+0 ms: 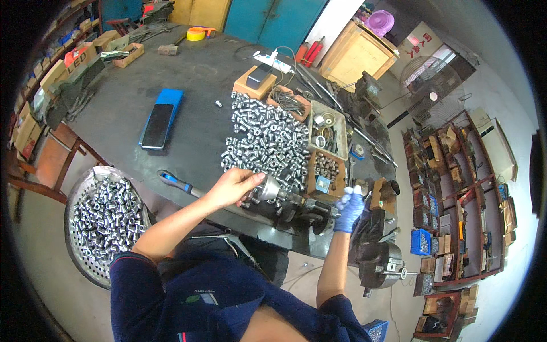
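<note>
My left hand (233,186) is bare and closed around a shiny metal sleeve (269,188) pushed against a small dark machine (302,208) at the bench's near edge. My right hand (348,208) wears a blue glove and grips a handle on the right side of that machine, beside a heavy black vise (379,239). Just beyond my left hand lies a large spread of several similar metal sleeves (265,139) on the dark workbench (199,80).
A perforated metal basin (74,194) full of sleeves sits lower left. A blue-handled tool (176,182), a blue case with a phone (162,117), small boxes of parts (327,134), yellow tape, and shelves (456,194) at right.
</note>
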The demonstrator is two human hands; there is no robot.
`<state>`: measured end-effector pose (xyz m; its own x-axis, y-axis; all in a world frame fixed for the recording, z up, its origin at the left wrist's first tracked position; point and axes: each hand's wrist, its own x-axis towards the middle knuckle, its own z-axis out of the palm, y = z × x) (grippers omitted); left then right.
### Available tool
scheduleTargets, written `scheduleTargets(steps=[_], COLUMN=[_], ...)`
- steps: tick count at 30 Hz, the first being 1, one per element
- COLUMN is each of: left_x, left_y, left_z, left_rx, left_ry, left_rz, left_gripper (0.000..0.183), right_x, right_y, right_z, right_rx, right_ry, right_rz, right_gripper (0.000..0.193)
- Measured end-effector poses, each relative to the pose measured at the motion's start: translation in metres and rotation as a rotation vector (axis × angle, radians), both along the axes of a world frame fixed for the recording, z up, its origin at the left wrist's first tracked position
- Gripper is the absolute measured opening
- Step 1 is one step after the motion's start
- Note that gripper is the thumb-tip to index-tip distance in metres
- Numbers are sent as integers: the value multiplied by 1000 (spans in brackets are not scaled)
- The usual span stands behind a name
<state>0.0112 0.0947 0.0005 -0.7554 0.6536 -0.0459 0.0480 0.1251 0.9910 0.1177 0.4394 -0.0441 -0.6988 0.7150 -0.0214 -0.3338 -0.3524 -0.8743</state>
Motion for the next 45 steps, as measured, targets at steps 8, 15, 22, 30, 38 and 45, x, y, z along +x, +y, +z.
scheduleTargets(steps=[8, 15, 22, 30, 38, 45], left_x=[-1, 46, 26, -36, -37, -28], left_y=[-109, -297, -215, -34, -43, -53], left_z=[-10, -65, -25, -82, -88, -71], left_rx=[-125, -878, -829, -638, -454, -667], left_ry=[-9, 292, 564, 610, 647, 744], left_rz=[323, 862, 793, 254, 257, 198], left_gripper=[43, 31, 23, 24, 13, 13], right_x=[68, 102, 59, 62, 70, 67], right_y=[-39, -45, -39, -42, -54, -58], right_z=[34, -29, -52, -53, -44, -35], right_rx=[29, -254, -207, -184, -181, -262], right_ry=[458, 277, -3, 81, 43, 74], right_rz=[99, 101, -6, 9, -73, -37], right_gripper=[39, 38, 23, 23, 27, 26])
